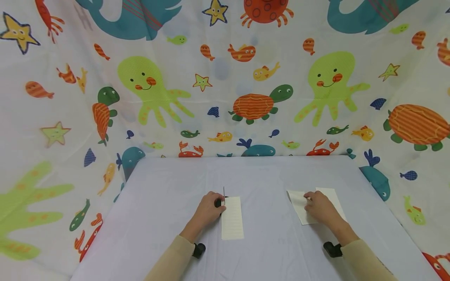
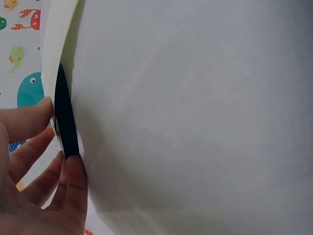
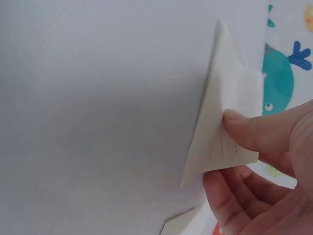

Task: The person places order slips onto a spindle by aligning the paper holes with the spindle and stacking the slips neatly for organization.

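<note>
My left hand (image 1: 208,208) is at the left edge of a narrow, pale lined paper (image 1: 232,218) lying on the table. Its thumb and fingers pinch a thin dark, tapered object (image 2: 67,115) beside the pale paper (image 2: 57,44); what kind of object it is stays unclear. From above, a slim dark strip stands up past the fingertips. On the right, my right hand (image 1: 321,208) pinches a lined cream sheet (image 1: 299,205), thumb (image 3: 244,129) on top and fingers (image 3: 222,196) below. The sheet's left part is lifted and bent.
Another cream paper part (image 1: 332,197) shows beyond the right hand, and a paper corner (image 3: 181,223) lies low in the right wrist view. A white cloth covers the table (image 1: 267,249). A sea-animal curtain (image 1: 218,97) hangs behind and at both sides.
</note>
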Available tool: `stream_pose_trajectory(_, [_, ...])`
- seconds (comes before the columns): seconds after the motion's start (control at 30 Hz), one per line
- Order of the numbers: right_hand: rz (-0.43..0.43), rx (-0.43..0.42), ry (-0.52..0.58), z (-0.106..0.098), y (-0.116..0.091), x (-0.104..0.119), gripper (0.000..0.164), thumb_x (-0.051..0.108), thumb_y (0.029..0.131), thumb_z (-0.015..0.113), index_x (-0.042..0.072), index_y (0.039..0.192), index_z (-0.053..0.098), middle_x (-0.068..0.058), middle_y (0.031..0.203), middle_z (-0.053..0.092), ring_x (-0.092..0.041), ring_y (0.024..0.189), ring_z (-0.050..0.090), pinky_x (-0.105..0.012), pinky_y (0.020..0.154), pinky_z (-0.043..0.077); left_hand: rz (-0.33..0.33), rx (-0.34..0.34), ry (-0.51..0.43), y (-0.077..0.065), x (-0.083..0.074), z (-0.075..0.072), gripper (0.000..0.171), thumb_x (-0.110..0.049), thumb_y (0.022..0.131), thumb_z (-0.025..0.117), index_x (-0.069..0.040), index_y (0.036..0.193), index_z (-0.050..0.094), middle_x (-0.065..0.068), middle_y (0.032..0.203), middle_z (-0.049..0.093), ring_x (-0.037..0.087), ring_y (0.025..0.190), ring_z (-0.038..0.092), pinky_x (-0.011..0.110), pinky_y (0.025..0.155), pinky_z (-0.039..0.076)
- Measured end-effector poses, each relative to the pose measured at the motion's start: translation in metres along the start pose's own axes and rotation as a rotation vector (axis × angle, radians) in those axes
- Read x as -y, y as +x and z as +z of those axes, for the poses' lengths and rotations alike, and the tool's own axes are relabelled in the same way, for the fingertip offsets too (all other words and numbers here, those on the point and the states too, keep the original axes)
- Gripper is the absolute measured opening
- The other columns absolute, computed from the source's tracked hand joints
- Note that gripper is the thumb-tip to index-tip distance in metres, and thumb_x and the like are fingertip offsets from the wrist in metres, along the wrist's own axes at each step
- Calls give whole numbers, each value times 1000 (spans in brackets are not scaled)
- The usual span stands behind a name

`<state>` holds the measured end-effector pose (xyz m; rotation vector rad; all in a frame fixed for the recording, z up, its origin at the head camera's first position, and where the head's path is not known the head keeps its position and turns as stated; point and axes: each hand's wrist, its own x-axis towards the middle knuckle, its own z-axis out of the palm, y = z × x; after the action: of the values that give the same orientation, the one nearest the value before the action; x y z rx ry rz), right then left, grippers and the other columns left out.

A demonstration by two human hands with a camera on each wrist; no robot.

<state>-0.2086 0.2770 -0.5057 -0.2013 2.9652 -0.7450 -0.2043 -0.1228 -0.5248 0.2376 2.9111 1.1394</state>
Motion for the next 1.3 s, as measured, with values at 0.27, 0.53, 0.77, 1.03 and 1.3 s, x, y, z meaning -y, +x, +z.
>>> stream_pose_trajectory(0.27, [117, 19, 189, 5, 4, 6, 46, 8, 89, 73, -6, 130, 57, -21, 105, 62, -32, 92, 58, -42, 74, 51, 0, 6, -9, 3, 2, -1, 17, -13, 91, 75, -8, 105, 68, 12, 115, 61, 29, 108, 58, 49, 97, 48])
stream_pose_trajectory(0.53, [145, -104, 336, 12, 1, 14, 30, 6, 92, 66, -5, 120, 66, -23, 113, 61, -33, 98, 60, -41, 79, 51, -1, 1, 0, 3, 1, 0, 17, -13, 90, 75, -7, 105, 68, 11, 114, 61, 28, 106, 57, 49, 96, 48])
stream_pose_trajectory(0.77, [205, -148, 430, 16, 0, 24, 26, 7, 92, 66, -6, 115, 67, -21, 108, 62, -30, 95, 57, -33, 72, 47, -17, 9, -2, 2, 0, -2, 18, -13, 91, 75, -7, 107, 68, 12, 116, 61, 30, 109, 58, 50, 98, 47])
stream_pose_trajectory(1.03, [204, -163, 483, 21, 0, 38, 25, 7, 92, 68, -5, 114, 68, -21, 111, 63, -32, 101, 56, -33, 75, 47, -2, 5, -7, 1, 2, -1, 19, -12, 90, 75, -6, 106, 69, 13, 116, 61, 31, 110, 58, 50, 97, 47])
stream_pose_trajectory(1.3, [194, -190, 560, 30, 0, 53, 24, 4, 90, 69, -4, 113, 69, -17, 107, 63, -26, 97, 55, -30, 76, 45, -19, -2, -18, 1, 1, 0, 19, -14, 90, 76, -7, 107, 69, 12, 116, 61, 30, 110, 58, 50, 98, 47])
